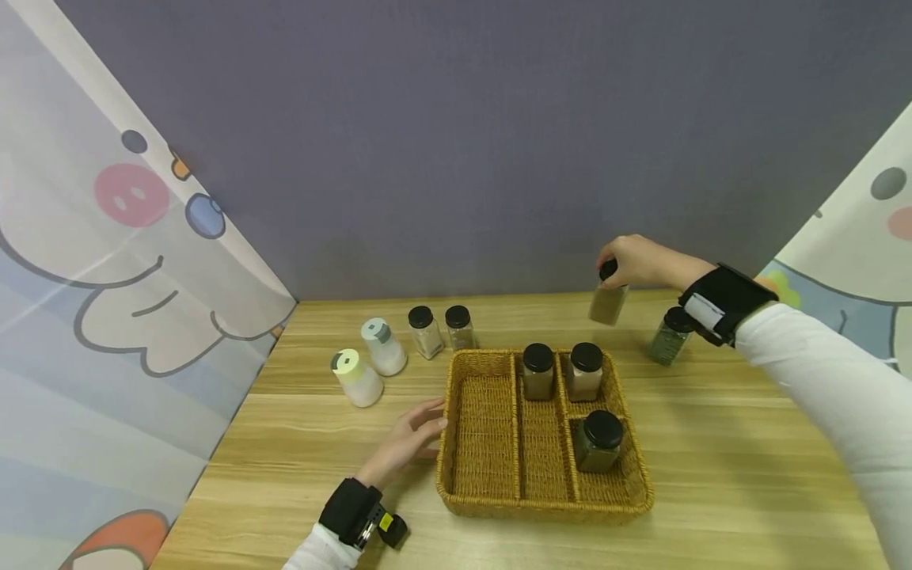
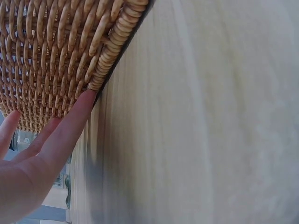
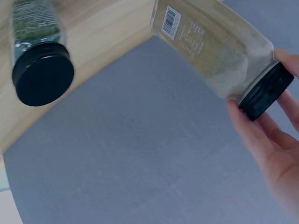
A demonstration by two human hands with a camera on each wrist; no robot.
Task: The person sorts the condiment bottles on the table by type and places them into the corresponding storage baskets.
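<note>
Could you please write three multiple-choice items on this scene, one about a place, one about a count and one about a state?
1. Where is the light-powder glass spice jar with the black lid?
A. Lifted above the wooden table
B. Inside the basket
C. Lying on the floor

2. How many jars stand in the woven wicker basket?
A. One
B. Three
C. Five

3. What is the left hand doing?
A. Gripping a white bottle
B. Resting straight fingers against the basket's side
C. Clenched in the air

Answers:
1 A, the right hand grips it by the lid, clear of the table.
2 B, three black-lidded jars stand in its compartments.
3 B, the left wrist view shows fingertips touching the weave.
</note>
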